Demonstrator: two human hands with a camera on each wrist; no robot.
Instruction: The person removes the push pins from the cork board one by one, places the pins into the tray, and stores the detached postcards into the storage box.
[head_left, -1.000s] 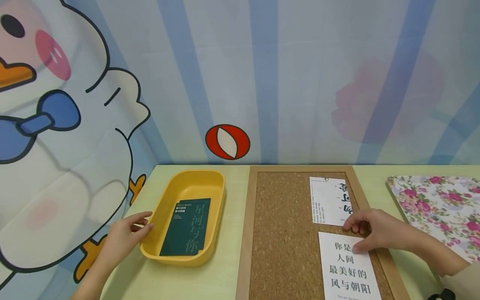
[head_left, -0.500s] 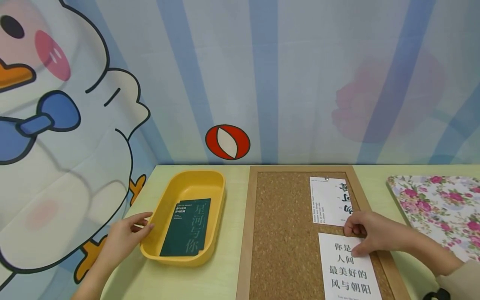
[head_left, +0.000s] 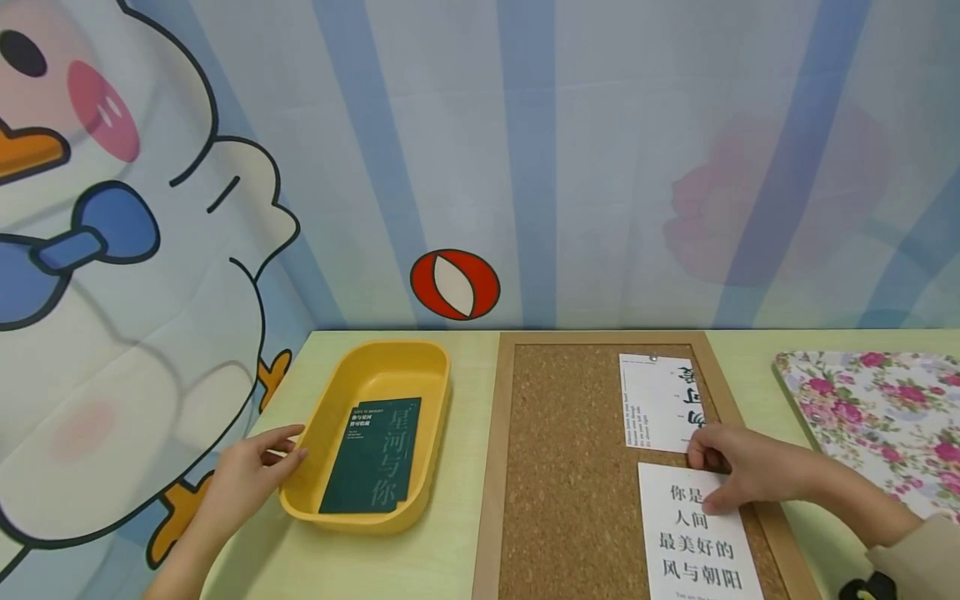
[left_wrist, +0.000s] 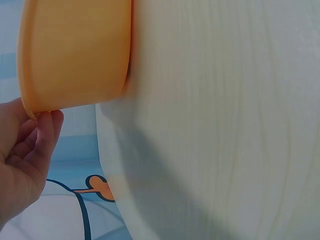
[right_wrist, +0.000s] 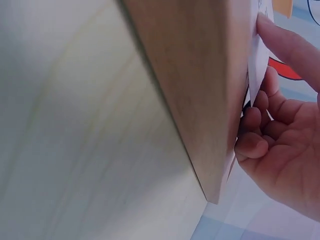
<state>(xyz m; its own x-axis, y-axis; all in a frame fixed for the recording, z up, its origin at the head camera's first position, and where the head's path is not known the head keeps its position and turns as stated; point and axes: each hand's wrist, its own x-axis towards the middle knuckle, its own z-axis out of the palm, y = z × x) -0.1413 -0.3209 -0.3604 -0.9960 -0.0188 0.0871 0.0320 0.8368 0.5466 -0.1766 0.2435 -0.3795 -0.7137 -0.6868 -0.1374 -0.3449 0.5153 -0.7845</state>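
My left hand [head_left: 251, 471] grips the left rim of a yellow plastic tray [head_left: 438, 467], with fingers against the outside of its wall in the left wrist view. Several dark green cards [head_left: 367, 458] lie stacked in that tray. On the wood-framed corkboard [head_left: 566, 483], my right hand [head_left: 742, 467] holds a white card [head_left: 693, 554] with black Chinese characters near its top right corner. Its thumb lies on the card's face; the other fingers are curled by the top edge. Just above, a second white card [head_left: 656, 408] hangs from a small pin [head_left: 653, 357].
A flower-patterned tray [head_left: 885, 408] lies to the right of the corkboard. A pale wooden table [head_left: 465, 533] carries everything. Behind stands a striped blue cloth [head_left: 457, 125] with a cartoon duck. A black object [head_left: 868, 587] shows beside the right sleeve at the bottom edge.
My right wrist and sleeve have dropped slightly, while the fingers stay at the lower card's top corner. The left hand and yellow tray stay still.
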